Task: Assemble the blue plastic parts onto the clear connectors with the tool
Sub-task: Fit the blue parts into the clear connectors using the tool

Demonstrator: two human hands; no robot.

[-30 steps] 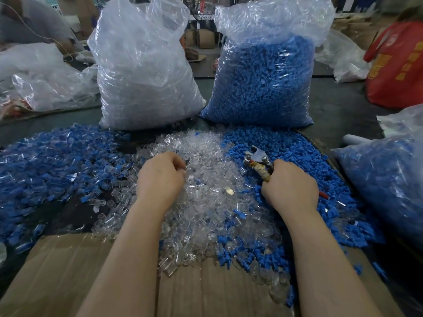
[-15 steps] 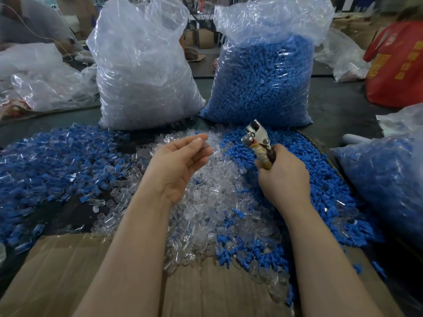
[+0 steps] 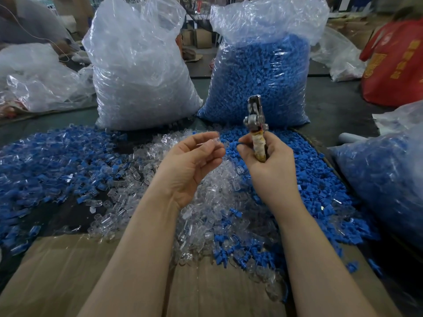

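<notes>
Above the heaped worktop (image 3: 68,216), seen from the head camera, both hands are raised side by side. The left hand (image 3: 194,165) lies palm up, its fingers (image 3: 206,136) curled and pinching one clear connector (image 3: 211,141) at the tips. The right hand (image 3: 270,161) wraps round the tape-bound handle of one metal tool (image 3: 255,124), which stands upright with its head toward the bags; between thumb and forefinger it also nips one blue part (image 3: 240,145), just beside the connector but not touching it.

Both pieces look feather-light, small, stiff and smooth, so they will likely slip or flick away under a loose pinch; taking the connector by its flat sides, open end toward the blue part, seems the safest hold. The thin clear shell may crack if the tool bites too hard.

Counted: two hands, one tool, one connector and one blue part in hand. Two large bags stand behind, one of clear connectors (image 3: 142,72), one of blue parts (image 3: 258,81); a third bag (image 3: 384,179) lies at right. Loose pieces in the clear pile (image 3: 206,202) and blue pile (image 3: 320,197) are too many to count.
</notes>
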